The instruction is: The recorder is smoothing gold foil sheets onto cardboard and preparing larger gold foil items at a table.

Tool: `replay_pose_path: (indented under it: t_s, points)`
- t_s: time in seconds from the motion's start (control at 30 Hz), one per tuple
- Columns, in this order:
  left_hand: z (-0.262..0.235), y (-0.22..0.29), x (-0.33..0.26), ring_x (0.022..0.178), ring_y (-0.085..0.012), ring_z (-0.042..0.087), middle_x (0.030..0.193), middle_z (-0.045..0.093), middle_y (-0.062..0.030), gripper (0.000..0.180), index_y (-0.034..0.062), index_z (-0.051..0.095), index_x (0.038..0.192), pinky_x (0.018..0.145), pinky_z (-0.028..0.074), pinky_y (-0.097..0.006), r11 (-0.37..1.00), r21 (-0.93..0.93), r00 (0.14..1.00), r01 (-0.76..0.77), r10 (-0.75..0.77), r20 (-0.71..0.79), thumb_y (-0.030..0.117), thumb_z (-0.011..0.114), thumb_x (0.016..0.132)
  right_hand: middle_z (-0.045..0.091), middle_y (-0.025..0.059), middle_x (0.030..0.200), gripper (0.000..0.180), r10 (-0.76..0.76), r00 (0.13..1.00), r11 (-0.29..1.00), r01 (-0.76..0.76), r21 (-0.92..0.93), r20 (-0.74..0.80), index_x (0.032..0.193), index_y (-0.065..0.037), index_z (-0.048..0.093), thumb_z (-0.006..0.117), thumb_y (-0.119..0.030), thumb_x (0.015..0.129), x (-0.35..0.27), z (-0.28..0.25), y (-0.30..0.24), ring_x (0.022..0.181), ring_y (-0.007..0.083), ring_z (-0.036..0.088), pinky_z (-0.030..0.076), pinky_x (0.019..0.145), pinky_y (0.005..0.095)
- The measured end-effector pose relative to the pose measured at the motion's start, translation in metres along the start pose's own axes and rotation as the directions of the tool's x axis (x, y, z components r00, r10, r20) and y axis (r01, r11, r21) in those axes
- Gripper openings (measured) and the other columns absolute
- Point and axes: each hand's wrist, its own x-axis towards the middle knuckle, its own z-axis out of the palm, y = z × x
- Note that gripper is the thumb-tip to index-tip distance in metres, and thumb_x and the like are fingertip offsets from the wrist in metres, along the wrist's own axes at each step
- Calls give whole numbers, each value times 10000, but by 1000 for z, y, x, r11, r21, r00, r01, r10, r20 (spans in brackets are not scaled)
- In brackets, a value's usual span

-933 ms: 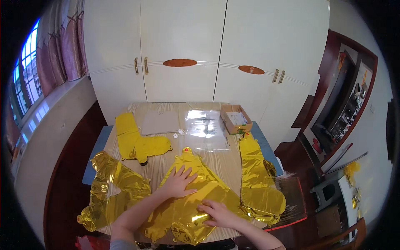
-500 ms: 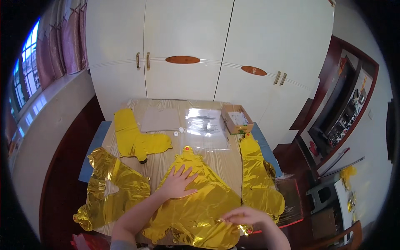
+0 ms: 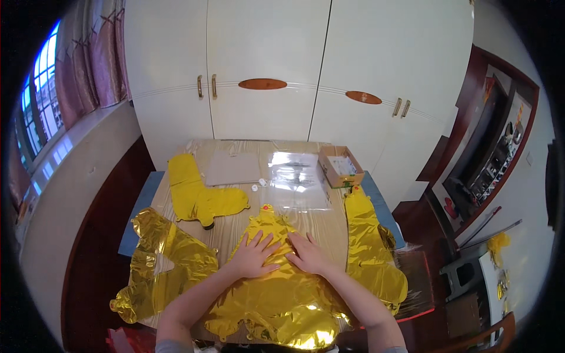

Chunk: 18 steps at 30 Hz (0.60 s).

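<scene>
A large flat gold foil balloon lies across the near middle of the table, with a small red spot at its far tip. My left hand rests on its upper left part, fingers spread and palm down. On the upper right part lies my right hand, flat with fingers apart. Neither hand holds anything. To the left is another crinkled gold foil balloon with a gap in its middle. A long gold foil balloon lies to the right. Farther back on the left sits an L-shaped matte gold one.
A grey-beige flat sheet and a clear plastic sheet lie at the back of the table. Small white pieces sit between them. An open cardboard box stands back right. White cabinets rise behind the table.
My right hand has moved from the balloon's lower right edge up and forward, and now lies flat beside my left hand. The left hand stays on the foil. The view has shifted slightly.
</scene>
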Motion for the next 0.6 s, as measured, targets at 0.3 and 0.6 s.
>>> replay_pose_path:
  t_s: [0.3,0.6]
  points:
    - [-1,-6,-2,1414,-431,272,1534,328,-164,756,216,365,1485,1090,186,-692,999,36,999,2,-3,41,692,417,900,375,173,1511,785,40,997,999,-40,9,59,1478,-1,289,484,-535,937,17,-3,-5,1433,282,307,167,1182,481]
    - [-10,18,-2,1418,-435,261,1540,315,-160,773,214,354,1490,1090,172,-699,999,-2,996,33,-33,81,705,407,896,318,179,1544,860,36,985,999,-37,1,170,1502,-32,270,471,-620,908,18,-12,0,1459,286,249,147,1183,486]
